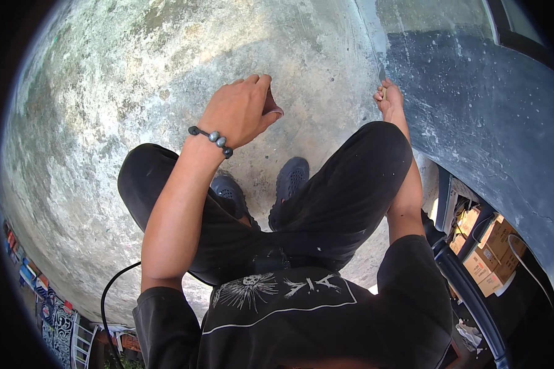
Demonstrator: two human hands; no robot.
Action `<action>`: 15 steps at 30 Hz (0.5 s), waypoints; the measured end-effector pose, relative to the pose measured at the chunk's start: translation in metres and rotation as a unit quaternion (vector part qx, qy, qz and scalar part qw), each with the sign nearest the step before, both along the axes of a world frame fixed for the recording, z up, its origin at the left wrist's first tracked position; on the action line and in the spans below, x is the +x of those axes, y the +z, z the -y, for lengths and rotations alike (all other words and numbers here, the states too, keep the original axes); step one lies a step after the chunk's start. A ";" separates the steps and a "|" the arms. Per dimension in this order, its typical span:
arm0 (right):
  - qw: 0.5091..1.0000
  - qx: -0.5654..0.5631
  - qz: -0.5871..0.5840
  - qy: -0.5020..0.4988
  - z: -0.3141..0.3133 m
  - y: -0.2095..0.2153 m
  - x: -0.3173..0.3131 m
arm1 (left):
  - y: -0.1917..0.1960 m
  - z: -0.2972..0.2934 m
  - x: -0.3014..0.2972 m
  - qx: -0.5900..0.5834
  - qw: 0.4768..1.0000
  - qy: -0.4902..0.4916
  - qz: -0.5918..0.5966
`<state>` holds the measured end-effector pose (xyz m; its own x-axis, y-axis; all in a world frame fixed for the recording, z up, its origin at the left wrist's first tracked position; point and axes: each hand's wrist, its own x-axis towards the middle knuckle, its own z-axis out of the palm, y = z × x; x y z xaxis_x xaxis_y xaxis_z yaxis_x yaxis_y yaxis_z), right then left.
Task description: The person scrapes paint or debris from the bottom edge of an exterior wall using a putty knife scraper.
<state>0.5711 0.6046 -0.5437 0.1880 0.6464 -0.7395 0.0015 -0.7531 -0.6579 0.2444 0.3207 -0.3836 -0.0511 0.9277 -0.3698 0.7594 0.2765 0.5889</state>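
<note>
My left hand (239,111) hangs in the air over the concrete floor (135,98), just past my left knee. Its fingers curl loosely with the thumb apart, and nothing shows in them. A beaded bracelet (214,139) circles that wrist. Beyond my right knee, my right hand (393,97) is closed round the pale handle of a small scraper (382,75). The scraper's grey blade points away from me, at the line where the floor meets the dark-painted wall (474,104). Whether the blade touches the wall or the floor, I cannot tell.
Below my bent knees, both feet in dark shoes (292,177) stand on the floor. Cardboard boxes (489,255) lie at the lower right, behind a thick dark tube (465,289). A black cable (108,295) loops at the lower left, near a white metal rack (82,341).
</note>
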 end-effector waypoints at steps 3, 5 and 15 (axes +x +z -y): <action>1.000 -0.008 0.026 0.011 0.002 0.008 0.000 | 0.004 0.001 0.000 0.022 1.000 0.010 -0.013; 0.999 0.000 0.028 0.032 -0.002 0.010 -0.001 | 0.007 0.000 0.001 0.026 1.000 0.006 -0.003; 0.998 0.008 0.039 0.047 0.000 0.010 0.000 | 0.000 -0.001 0.006 0.007 1.000 -0.003 0.012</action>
<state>0.5710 0.6048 -0.5341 0.1820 0.6749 -0.7151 0.1237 -0.7372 -0.6643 0.2500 0.3219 -0.3841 -0.0375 0.9330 -0.3578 0.7467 0.2641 0.6104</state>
